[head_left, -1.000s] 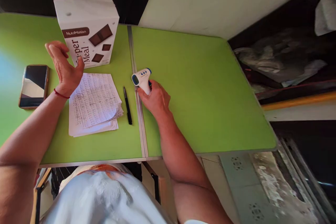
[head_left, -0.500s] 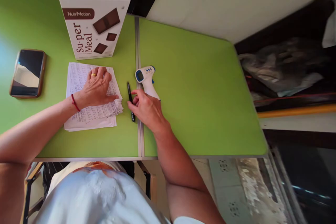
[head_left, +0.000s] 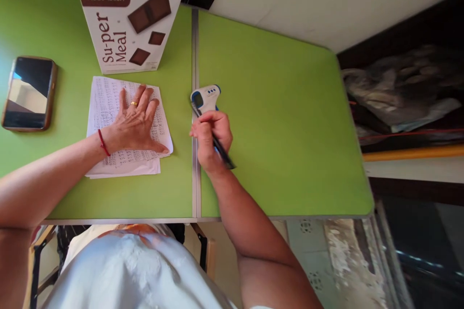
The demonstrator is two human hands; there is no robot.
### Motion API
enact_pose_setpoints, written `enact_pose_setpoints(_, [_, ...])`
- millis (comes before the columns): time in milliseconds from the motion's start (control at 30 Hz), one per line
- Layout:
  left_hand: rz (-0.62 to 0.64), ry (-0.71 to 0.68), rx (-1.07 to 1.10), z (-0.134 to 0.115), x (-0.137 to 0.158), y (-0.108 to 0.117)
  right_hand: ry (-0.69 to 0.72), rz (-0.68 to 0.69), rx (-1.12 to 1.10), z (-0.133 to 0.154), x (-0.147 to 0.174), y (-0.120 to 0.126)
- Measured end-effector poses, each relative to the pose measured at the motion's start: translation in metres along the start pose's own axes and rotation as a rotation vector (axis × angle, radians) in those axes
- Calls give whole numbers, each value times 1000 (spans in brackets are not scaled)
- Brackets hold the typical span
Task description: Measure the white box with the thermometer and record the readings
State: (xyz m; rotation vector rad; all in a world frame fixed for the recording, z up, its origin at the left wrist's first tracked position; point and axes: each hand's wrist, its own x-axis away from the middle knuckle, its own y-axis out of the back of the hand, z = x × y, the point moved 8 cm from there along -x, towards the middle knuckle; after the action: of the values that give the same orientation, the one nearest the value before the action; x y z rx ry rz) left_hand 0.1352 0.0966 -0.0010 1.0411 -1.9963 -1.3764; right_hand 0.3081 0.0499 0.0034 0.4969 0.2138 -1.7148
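While the left hand (head_left: 137, 123) presses on the papers (head_left: 103, 94) – grip spread, fingers fanned – the right hand's (head_left: 214, 137) grip pinches the black pen (head_left: 225, 156), just right of the bench's (head_left: 282, 130) metal seam (head_left: 196, 183); papers lie left of that seam, between the front edge and the box (head_left: 126, 34) near the back edge; thermometer (head_left: 208, 98) sits at the seam, partly behind the right hand – can't tell if the pen touches it; phone (head_left: 29, 91) well left of the papers.

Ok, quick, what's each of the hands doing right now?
Left hand: open, spread on the handwritten sheets.
Right hand: closed, holding the black pen.
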Motion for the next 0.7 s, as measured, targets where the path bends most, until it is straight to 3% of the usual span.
enact_pose_setpoints(167, [-19,-33,-5,1,-2,1,-235,135,-100,-10,5,-17])
enact_pose_setpoints(267, [-25,-42,-10,3,-3,3,-280,134,-65,-13,5,-20])
enact_pose_setpoints(467, [-27,-29,-25,6,-6,4,-109,158,177,4,2,-25])
enact_pose_setpoints(700, [-30,-44,-16,6,-5,3,3,200,282,11,3,-30])
